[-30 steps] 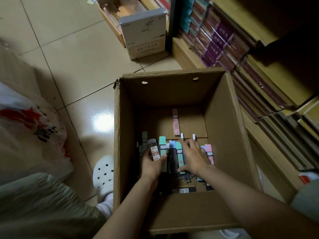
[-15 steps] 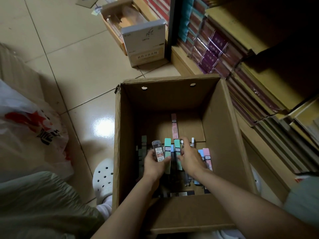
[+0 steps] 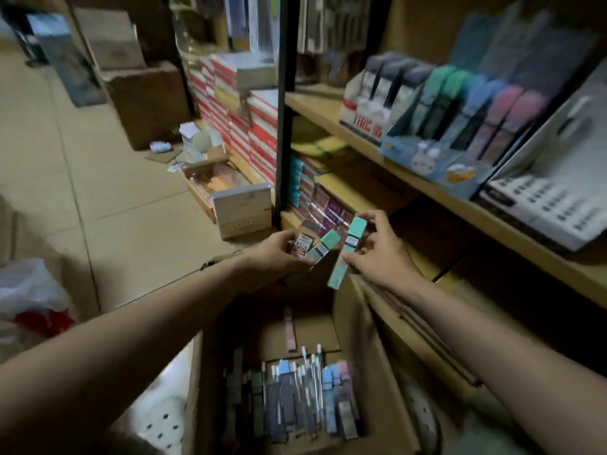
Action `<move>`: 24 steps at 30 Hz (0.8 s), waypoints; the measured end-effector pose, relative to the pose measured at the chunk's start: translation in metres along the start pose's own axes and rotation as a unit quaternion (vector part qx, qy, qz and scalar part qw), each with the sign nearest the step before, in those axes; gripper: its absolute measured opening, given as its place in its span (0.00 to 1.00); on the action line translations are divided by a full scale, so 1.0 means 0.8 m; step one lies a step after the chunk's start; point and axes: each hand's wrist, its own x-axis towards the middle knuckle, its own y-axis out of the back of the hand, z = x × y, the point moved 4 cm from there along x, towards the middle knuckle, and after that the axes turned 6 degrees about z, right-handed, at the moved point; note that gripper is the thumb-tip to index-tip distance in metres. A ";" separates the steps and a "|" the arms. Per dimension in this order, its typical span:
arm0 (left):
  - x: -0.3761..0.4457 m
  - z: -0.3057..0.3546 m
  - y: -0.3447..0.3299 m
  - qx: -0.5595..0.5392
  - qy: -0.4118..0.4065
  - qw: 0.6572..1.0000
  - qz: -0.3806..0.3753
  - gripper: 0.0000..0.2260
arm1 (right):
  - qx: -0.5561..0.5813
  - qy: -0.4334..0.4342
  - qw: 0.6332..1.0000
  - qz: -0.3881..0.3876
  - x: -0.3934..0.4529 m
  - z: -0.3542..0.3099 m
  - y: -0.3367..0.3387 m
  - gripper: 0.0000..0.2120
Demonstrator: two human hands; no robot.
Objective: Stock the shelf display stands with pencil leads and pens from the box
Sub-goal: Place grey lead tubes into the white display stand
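A wooden shelf runs along the right, blurred by camera motion and cut off at the right edge; on it a blue display stand holds upright rows of green, blue and pink cases, with a white display stand of dark-capped cases just left of it, their print too smeared to read. At the near centre the cardboard box stands open on the floor, its near wall out of view; inside lies a dim row of pencil lead cases and pens, hard to tell apart. Both forearms reach over the box toward the shelf. The left hand grips a clear case with a red label together with a green-capped case, whose lower part is hidden behind the fingers. The right hand pinches a second mint-green case between thumb and fingers, tilted, just beside the left hand's pair. A white plastic bag lies at the far left, partly cut off.
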 end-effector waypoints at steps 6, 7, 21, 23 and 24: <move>-0.012 0.104 -0.012 -0.072 -0.095 0.992 -0.048 0.13 | 0.028 0.080 0.990 0.110 -0.005 -0.082 0.115 0.19; -0.013 0.116 -0.015 -0.093 -0.100 0.989 -0.055 0.14 | 0.017 0.092 0.987 0.132 -0.004 -0.093 0.132 0.17; 0.032 0.220 -0.018 -0.226 -0.150 0.962 -0.016 0.13 | -0.138 0.178 0.922 0.316 0.078 -0.181 0.265 0.15; 0.040 0.227 -0.012 -0.264 -0.157 0.952 -0.002 0.14 | -0.178 0.191 0.910 0.323 0.097 -0.188 0.262 0.13; 0.043 0.227 -0.012 -0.269 -0.158 0.950 -0.004 0.14 | -0.192 0.190 0.908 0.320 0.107 -0.189 0.259 0.12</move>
